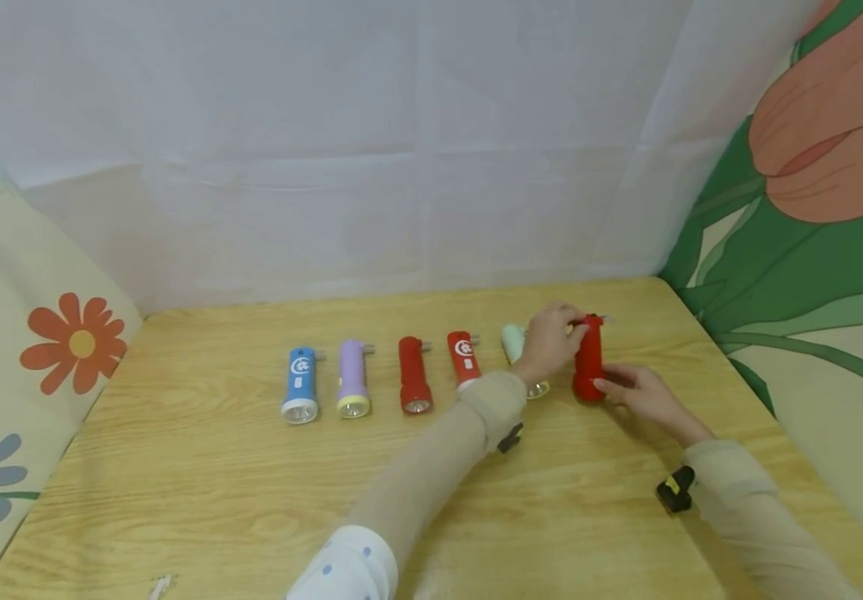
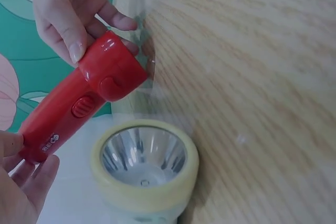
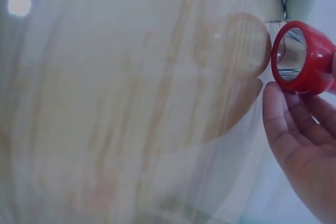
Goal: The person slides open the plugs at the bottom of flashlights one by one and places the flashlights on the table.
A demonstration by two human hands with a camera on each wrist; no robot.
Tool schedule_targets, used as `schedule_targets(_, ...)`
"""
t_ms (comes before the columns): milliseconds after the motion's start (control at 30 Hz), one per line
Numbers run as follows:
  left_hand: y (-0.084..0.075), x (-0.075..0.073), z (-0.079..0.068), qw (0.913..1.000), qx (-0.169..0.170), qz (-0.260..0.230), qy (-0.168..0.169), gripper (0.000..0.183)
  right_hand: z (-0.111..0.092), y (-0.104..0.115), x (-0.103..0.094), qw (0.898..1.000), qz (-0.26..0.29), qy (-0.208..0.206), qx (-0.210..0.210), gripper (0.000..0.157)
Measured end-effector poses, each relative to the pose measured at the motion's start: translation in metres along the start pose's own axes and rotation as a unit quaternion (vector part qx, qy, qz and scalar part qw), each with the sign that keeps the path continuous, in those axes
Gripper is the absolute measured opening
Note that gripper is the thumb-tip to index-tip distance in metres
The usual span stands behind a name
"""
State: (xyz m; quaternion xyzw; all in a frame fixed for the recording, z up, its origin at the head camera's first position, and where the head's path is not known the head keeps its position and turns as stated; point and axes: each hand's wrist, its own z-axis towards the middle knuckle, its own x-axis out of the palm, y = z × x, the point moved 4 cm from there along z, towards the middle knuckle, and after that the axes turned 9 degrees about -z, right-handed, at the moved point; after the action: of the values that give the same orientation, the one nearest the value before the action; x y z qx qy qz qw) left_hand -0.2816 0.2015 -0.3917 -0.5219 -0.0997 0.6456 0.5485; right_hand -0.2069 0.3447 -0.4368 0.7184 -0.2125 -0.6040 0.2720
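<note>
A red flashlight (image 1: pixel 589 358) is tilted between both hands at the right end of a row. My left hand (image 1: pixel 551 337) pinches its narrow tail, where small metal prongs stick out. The thumb and fingers of my right hand (image 1: pixel 645 396) hold the wide head. In the left wrist view the switch on the red flashlight (image 2: pixel 81 106) shows, with white lettering near the tail. Its clear lens (image 3: pixel 291 53) faces the right wrist camera. A mint-green flashlight (image 1: pixel 514 342) with a pale yellow rim lies just left, partly covered by my left hand.
Further left on the wooden table (image 1: pixel 236 492) lie a blue flashlight (image 1: pixel 300 379), a purple one (image 1: pixel 353 371), a dark red one (image 1: pixel 413 371) and a red-and-white one (image 1: pixel 464 354). A small whitish object (image 1: pixel 160 586) is at the front edge. A white cloth (image 1: pixel 326 167) hangs behind.
</note>
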Motion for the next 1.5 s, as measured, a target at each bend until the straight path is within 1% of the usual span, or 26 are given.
schedule_targets(100,0.001,0.000,0.001,0.9999,0.001,0.012,0.007,0.018,0.001,0.002,0.000,1.000,0.005,-0.001,0.003,0.051)
schedule_targets(267,0.005,0.001,0.002,0.9998,-0.004,0.011,0.016,0.019,0.003,0.005,0.000,1.000,0.013,-0.004,0.012,0.050)
schedule_targets(433,0.009,0.002,0.003,0.9995,-0.019,-0.007,0.024,0.020,0.004,0.009,0.001,0.999,0.011,-0.029,0.024,0.048)
schedule_targets(567,0.015,0.004,0.004,0.9988,-0.033,-0.016,0.033,0.022,0.004,0.010,0.003,0.998,0.014,-0.051,0.023,0.045)
schedule_targets(667,0.020,0.007,0.005,0.9972,-0.052,-0.033,0.042,0.025,0.003,0.011,0.005,0.998,0.015,-0.066,0.015,0.041)
schedule_targets(733,0.024,0.007,0.006,0.9958,-0.065,-0.051,0.041,0.026,0.003,0.011,0.006,0.997,0.013,-0.074,0.014,0.040)
schedule_targets(900,0.027,0.007,0.009,0.9926,-0.081,-0.084,0.033,0.026,0.002,0.012,0.008,0.995,0.033,-0.087,0.032,0.041)
schedule_targets(967,0.027,0.008,0.009,0.9922,-0.085,-0.084,0.035,0.027,0.003,0.011,0.009,0.994,0.043,-0.092,0.040,0.041)
schedule_targets(1100,0.030,0.009,0.009,0.9911,-0.099,-0.081,0.039,0.030,0.004,0.011,0.010,0.992,0.045,-0.105,0.051,0.041)
schedule_targets(1300,0.036,0.011,0.008,0.9859,-0.128,-0.095,0.051,0.038,0.006,0.013,0.012,0.991,0.043,-0.103,0.071,0.044)
schedule_targets(1500,0.039,0.012,0.008,0.9869,-0.134,-0.064,0.062,0.041,0.006,0.013,0.011,0.991,0.060,-0.099,0.068,0.049)
